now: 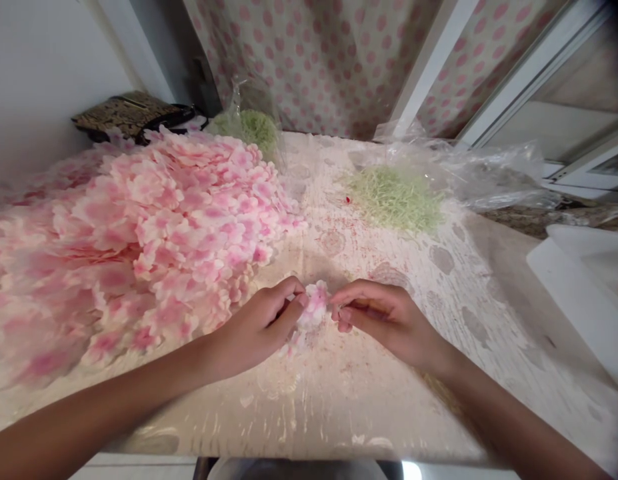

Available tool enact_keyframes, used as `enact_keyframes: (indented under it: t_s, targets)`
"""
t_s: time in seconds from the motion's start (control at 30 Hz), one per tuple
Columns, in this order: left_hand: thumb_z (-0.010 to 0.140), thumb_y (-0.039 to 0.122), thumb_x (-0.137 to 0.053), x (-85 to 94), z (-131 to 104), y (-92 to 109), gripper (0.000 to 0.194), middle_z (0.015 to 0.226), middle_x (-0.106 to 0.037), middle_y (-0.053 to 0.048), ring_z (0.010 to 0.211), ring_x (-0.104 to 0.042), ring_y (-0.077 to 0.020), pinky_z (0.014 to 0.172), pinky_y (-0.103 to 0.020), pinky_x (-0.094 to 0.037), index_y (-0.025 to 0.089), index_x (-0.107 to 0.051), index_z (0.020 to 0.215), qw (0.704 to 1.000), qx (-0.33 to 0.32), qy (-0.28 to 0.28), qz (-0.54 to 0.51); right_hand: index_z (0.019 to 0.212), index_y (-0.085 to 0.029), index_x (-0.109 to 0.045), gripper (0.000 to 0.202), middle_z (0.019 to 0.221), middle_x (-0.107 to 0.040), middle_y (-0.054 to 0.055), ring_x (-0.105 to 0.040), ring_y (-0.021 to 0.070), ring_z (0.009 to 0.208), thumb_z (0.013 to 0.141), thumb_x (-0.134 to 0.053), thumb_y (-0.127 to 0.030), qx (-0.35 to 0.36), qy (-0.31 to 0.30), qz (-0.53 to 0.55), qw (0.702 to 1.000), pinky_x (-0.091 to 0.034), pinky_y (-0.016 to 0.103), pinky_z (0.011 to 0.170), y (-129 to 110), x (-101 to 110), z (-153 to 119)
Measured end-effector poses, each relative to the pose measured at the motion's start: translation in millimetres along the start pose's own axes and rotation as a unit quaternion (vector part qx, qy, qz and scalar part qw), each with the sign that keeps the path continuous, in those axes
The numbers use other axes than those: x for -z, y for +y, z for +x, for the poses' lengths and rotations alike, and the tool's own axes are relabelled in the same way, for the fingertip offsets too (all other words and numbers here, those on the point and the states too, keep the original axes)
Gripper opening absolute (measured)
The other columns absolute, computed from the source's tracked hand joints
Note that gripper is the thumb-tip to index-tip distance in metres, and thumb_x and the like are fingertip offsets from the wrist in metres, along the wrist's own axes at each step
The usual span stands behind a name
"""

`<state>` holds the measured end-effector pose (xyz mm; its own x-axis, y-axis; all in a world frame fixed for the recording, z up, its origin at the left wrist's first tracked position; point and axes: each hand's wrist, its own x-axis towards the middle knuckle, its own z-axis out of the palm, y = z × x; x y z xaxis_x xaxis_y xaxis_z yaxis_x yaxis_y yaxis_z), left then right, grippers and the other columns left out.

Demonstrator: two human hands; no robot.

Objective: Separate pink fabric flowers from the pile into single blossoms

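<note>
My left hand [261,327] pinches a small stack of pink-and-white fabric flower petals [313,308] just above the table. My right hand [383,317] meets it from the right, its fingertips touching the same petals; what else it grips is hidden. A big heap of pink fabric flowers [139,227] covers the table's left half, close to my left wrist. A loose pile of pale green stems [396,199] lies further back on the right.
The table wears a lace cloth under clear plastic [369,400]. A clear bag of green stems [251,123] stands at the back, crumpled plastic bags [479,170] at the back right. A white tray [583,293] sits at the right edge, a dark patterned purse [131,113] back left.
</note>
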<state>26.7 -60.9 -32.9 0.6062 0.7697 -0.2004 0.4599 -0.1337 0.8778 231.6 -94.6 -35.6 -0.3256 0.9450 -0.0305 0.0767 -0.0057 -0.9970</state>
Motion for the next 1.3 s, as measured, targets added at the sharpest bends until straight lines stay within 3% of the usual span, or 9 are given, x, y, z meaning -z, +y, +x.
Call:
enact_keyframes:
  t_s: [0.17,0.33,0.47,0.73,1.0,1.13,1.3]
  targets:
    - [0.094,0.036,-0.032,0.5,-1,0,0.024,0.059,-0.035,0.007,0.049,-0.037,-0.0055,0.047,-0.017,-0.031,0.019,-0.039,0.078,1.0,-0.005,0.009,0.007,0.088,-0.022,-0.069,0.012,0.079,-0.068,0.0,-0.062,0.01,0.069,0.08,-0.06,-0.018,0.002,0.012,-0.05,0.999,-0.05,0.022,0.064,1,0,0]
    - [0.094,0.036,-0.03,-0.2,-1,-1,0.024,0.058,-0.037,0.007,0.049,-0.038,-0.0063,0.048,-0.018,-0.032,0.019,-0.04,0.08,1.0,-0.006,0.005,0.019,0.099,-0.025,-0.066,0.02,0.081,-0.068,-0.001,-0.063,0.0107,0.073,0.084,-0.054,-0.017,-0.001,0.007,-0.057,0.998,-0.05,0.023,0.067,0,-2,-2]
    - [0.094,0.035,-0.03,-1.3,-2,-2,0.023,0.057,-0.036,0.007,0.049,-0.037,-0.0073,0.048,-0.021,-0.03,0.019,-0.04,0.081,0.998,-0.019,0.01,0.059,0.087,-0.021,-0.065,0.01,0.075,-0.066,0.0,-0.06,0.0111,0.067,0.082,-0.057,-0.018,0.004,0.015,-0.095,0.995,-0.048,0.024,0.061,0,-4,-2]
    - [0.094,0.032,-0.03,-3.6,-3,-1,0.022,0.057,-0.039,0.007,0.049,-0.041,-0.0076,0.049,-0.021,-0.03,0.019,-0.041,0.08,0.997,-0.031,0.018,0.067,0.081,-0.022,-0.06,0.006,0.082,-0.057,0.002,-0.053,0.0133,0.073,0.081,-0.059,-0.016,0.1,0.019,-0.11,0.989,-0.044,0.03,0.067,4,-3,-2]
    - [0.094,0.033,-0.031,-9.1,-6,0,0.023,0.056,-0.041,0.007,0.047,-0.043,-0.0065,0.047,-0.019,-0.031,0.019,-0.036,0.077,0.999,-0.024,0.019,0.011,0.079,-0.022,-0.061,0.011,0.111,-0.05,0.005,-0.044,0.0192,0.116,0.078,-0.062,-0.01,0.099,0.04,-0.07,0.992,-0.036,0.034,0.097,-1,-19,-8]
    - [0.093,0.032,-0.033,-12.6,-8,6,0.023,0.057,-0.042,0.006,0.049,-0.042,-0.0066,0.047,-0.019,-0.032,0.018,-0.039,0.076,0.999,-0.035,0.03,-0.014,0.077,-0.022,-0.06,0.008,0.088,-0.057,0.002,-0.054,0.0151,0.091,0.079,-0.062,-0.014,0.049,0.027,-0.003,0.998,-0.044,0.031,0.082,1,-27,-9]
    - [0.092,0.029,-0.036,-15.3,-10,10,0.022,0.054,-0.037,0.007,0.046,-0.037,-0.0054,0.044,-0.018,-0.028,0.018,-0.039,0.073,0.997,-0.06,0.045,-0.03,0.074,-0.019,-0.061,0.005,0.075,-0.059,-0.001,-0.053,0.0102,0.07,0.077,-0.065,-0.017,-0.008,0.033,0.058,0.998,-0.045,0.023,0.064,0,-30,-8]
